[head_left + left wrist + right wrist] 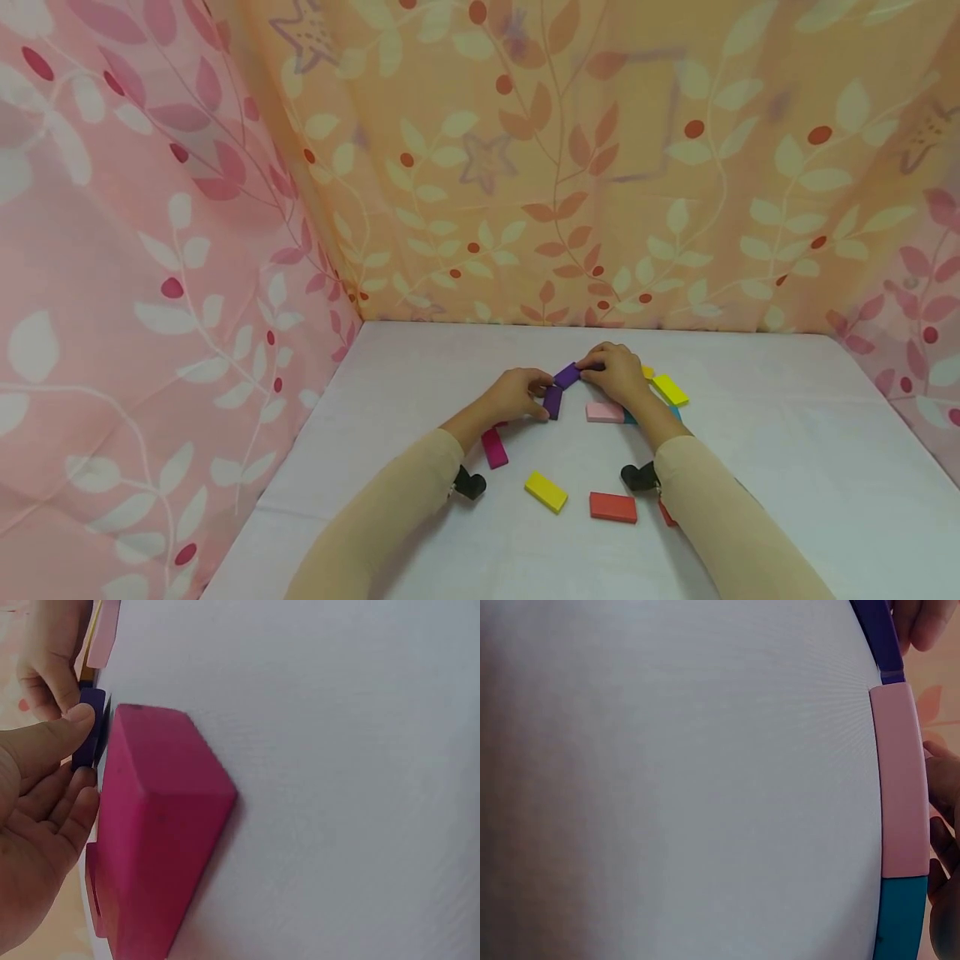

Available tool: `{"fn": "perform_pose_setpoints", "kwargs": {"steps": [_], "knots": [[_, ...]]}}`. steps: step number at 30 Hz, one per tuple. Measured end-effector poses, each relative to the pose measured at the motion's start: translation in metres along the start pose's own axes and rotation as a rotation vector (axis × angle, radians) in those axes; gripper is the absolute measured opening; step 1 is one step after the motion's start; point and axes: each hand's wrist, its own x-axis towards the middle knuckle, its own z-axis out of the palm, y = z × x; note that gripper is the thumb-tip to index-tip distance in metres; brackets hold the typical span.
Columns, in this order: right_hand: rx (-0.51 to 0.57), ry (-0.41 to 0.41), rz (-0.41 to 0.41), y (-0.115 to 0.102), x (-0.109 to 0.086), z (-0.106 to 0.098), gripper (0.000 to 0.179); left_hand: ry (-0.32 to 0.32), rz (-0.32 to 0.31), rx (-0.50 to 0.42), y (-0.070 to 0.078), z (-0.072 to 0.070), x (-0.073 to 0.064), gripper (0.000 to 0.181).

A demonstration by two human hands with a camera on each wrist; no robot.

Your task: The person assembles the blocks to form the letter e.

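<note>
Two purple blocks meet at an angle near the middle of the table in the head view. My left hand (519, 393) holds the nearer purple block (552, 402) between thumb and fingers; the left wrist view has the thumb (79, 714) against its side. At the far purple block (567, 376), my right hand (617, 373) grips the right end with curled fingertips. A pink block (901, 780) and a teal block (901, 919) lie end to end, partly hiding the right hand's fingers in the right wrist view.
Magenta (495, 448), yellow (546, 492) and red (612, 507) blocks lie nearer on the white table (420, 367). Another yellow block (670, 389) sits beyond the right wrist, and a red block shows partly under the right sleeve. Patterned curtains (450, 208) enclose the table.
</note>
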Motion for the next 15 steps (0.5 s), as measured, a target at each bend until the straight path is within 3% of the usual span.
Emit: {"fn": "perform_pose_setpoints", "kwargs": {"steps": [9,15], "knots": [[0.007,-0.001,0.015,-0.0010,0.0007,-0.0009,0.016,0.021,-0.004,0.013,0.0024,0.0035,0.0002,0.064],[0.019,0.007,0.001,-0.0012,-0.0004,-0.0020,0.015,0.047,-0.015,0.081,0.0068,0.0061,-0.0004,0.065]]}}
